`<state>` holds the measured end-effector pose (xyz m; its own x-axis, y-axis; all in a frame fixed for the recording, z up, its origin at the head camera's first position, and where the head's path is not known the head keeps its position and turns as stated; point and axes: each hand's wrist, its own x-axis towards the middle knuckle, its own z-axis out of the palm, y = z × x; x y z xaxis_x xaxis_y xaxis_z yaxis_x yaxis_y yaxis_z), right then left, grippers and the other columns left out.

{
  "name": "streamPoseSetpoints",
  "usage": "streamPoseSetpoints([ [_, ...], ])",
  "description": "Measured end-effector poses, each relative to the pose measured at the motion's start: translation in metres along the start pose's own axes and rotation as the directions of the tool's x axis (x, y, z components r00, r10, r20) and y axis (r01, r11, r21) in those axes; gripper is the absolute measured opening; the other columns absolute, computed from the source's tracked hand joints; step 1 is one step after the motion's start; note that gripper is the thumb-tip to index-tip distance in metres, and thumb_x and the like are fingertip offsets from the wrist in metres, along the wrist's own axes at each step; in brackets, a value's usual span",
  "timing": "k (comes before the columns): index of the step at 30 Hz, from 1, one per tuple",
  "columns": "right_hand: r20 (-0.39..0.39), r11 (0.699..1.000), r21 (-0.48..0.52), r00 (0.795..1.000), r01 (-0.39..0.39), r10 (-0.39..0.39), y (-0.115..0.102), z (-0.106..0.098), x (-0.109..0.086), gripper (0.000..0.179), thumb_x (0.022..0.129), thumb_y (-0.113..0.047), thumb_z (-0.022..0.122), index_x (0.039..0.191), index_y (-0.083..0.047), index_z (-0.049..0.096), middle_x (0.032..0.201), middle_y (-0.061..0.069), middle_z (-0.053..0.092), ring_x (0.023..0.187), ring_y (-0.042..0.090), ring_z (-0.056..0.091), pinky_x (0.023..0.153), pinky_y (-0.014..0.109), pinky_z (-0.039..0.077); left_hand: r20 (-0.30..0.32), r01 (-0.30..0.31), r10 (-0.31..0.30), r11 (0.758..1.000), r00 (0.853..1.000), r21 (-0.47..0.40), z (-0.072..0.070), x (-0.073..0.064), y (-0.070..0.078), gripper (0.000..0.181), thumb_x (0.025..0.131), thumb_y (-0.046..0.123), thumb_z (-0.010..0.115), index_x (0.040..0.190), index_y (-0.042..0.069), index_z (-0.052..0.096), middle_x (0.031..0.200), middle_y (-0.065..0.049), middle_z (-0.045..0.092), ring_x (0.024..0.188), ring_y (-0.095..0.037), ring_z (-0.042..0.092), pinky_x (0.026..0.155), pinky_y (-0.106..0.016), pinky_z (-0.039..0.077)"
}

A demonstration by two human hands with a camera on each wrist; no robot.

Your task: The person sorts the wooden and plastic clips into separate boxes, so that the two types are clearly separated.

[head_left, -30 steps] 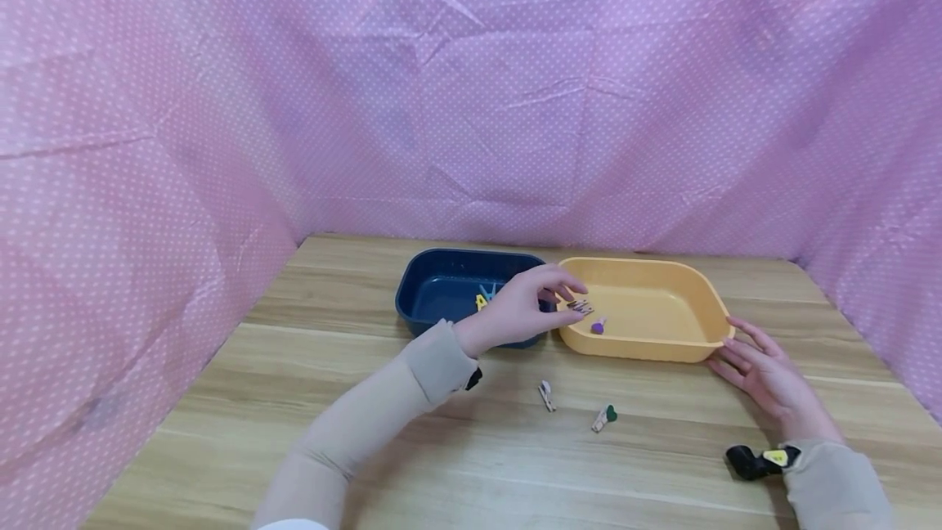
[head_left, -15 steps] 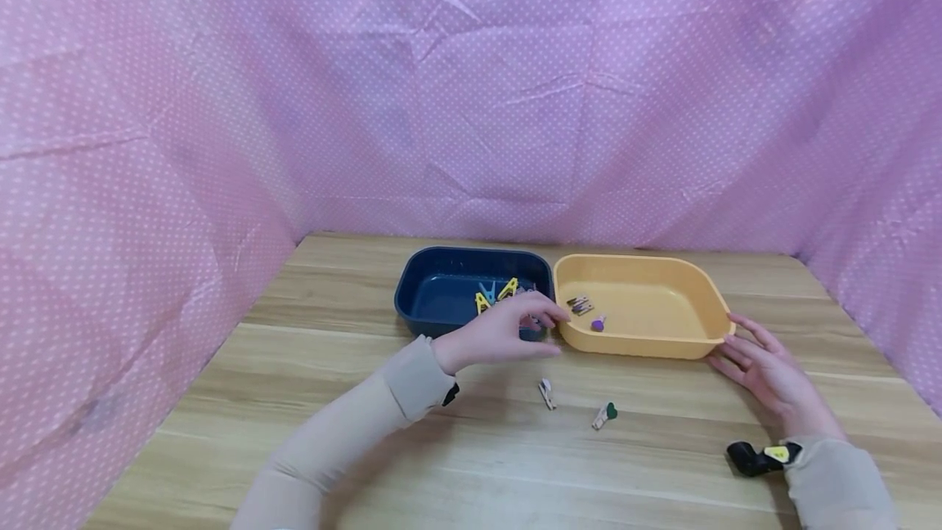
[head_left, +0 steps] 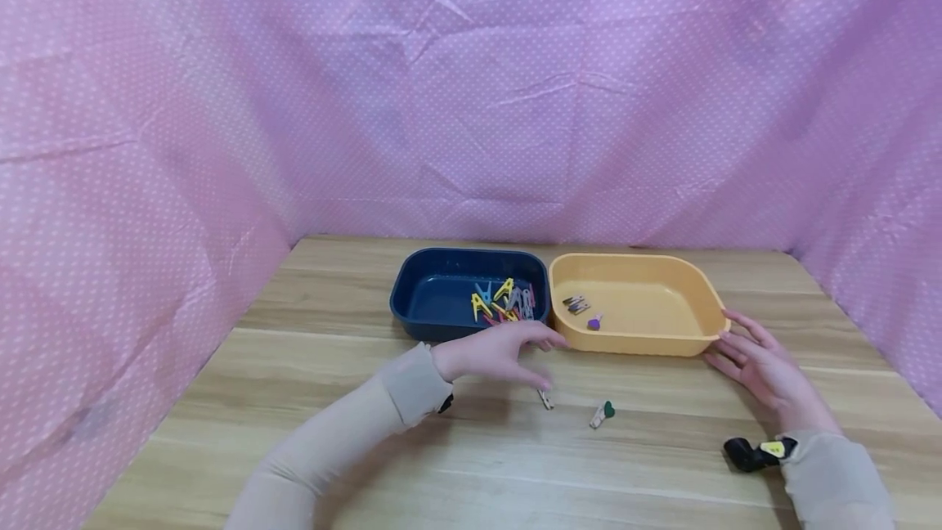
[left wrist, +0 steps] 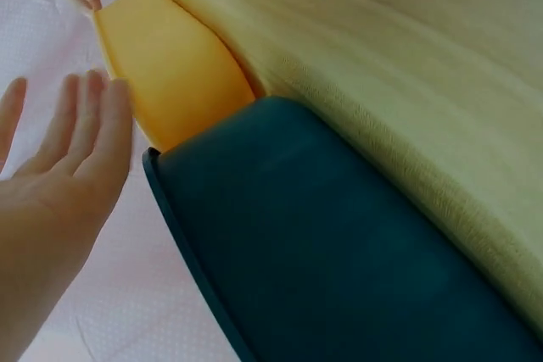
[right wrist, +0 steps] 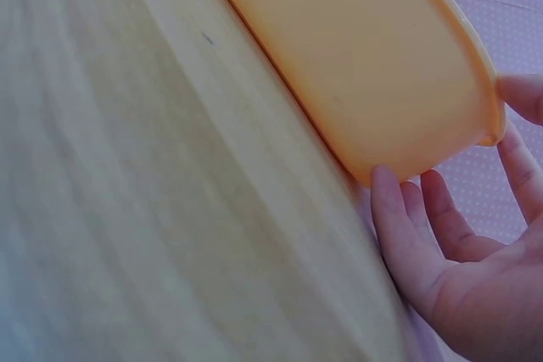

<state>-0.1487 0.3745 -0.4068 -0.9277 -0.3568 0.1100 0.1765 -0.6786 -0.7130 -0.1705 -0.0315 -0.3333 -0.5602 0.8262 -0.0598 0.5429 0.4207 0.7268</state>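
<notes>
My left hand hovers palm down in front of the dark blue tray, fingers extended and nothing held. Just under its thumb in the head view lies a small pale wooden clothespin, partly covered. Another mini clothespin, with a green heart, lies to its right on the table. At the front right corner of the yellow tray, my right hand rests relaxed fingers against the outer wall and rim. The right wrist view shows these fingers spread around the tray's corner.
Several coloured plastic clothespins lie in the blue tray's right half. A few small wooden clips and a purple-topped one sit in the yellow tray. Both trays stand side by side, before a pink dotted cloth.
My left hand has drawn back from over the yellow tray, leaving the small clips inside, and moved down and left toward the pale clothespin. My right hand stays at the yellow tray's corner.
</notes>
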Motion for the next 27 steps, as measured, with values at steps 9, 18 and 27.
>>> streamPoseSetpoints([
  [9, -0.038, 1.0, -0.028, 0.999, 0.006, -0.007, -0.003, 0.0, 0.002, 0.043, 0.098, 0.01, 0.031, 0.122, -0.011, 0.06, 0.114, 0.01, 0.065, 0.104, 0.025, 0.064, 0.088, 0.039, 0.054, 0.129, 0.04, -0.048, 0.997, 0.99, 0.067, 0.007, 0.006, -0.003, 0.067, 0.08, 0.029, 0.077, 0.139, 0.019, 0.047, 0.14, 0.002, 0.048, 0.128, -0.013, 0.045, 0.108, -0.025, 0.036],
  [18, -0.01, 1.0, -0.025, 1.0, 0.006, -0.006, 0.0, 0.0, 0.002, 0.044, 0.098, 0.01, 0.03, 0.122, -0.011, 0.06, 0.115, 0.01, 0.065, 0.105, 0.025, 0.064, 0.089, 0.039, 0.054, 0.191, 0.052, -0.072, 0.992, 0.979, 0.111, 0.013, 0.011, -0.012, 0.073, 0.078, 0.03, 0.079, 0.141, 0.022, 0.043, 0.146, 0.003, 0.042, 0.132, -0.009, 0.039, 0.111, -0.025, 0.032],
  [27, -0.004, 1.0, -0.02, 1.0, 0.01, -0.01, 0.0, 0.001, 0.0, 0.044, 0.098, 0.01, 0.029, 0.122, -0.01, 0.06, 0.115, 0.01, 0.065, 0.105, 0.024, 0.064, 0.089, 0.039, 0.054, 0.271, 0.058, -0.097, 0.988, 0.958, 0.145, 0.018, 0.022, -0.018, 0.074, 0.075, 0.023, 0.081, 0.14, 0.021, 0.045, 0.146, 0.007, 0.042, 0.133, -0.006, 0.036, 0.112, -0.024, 0.029],
])
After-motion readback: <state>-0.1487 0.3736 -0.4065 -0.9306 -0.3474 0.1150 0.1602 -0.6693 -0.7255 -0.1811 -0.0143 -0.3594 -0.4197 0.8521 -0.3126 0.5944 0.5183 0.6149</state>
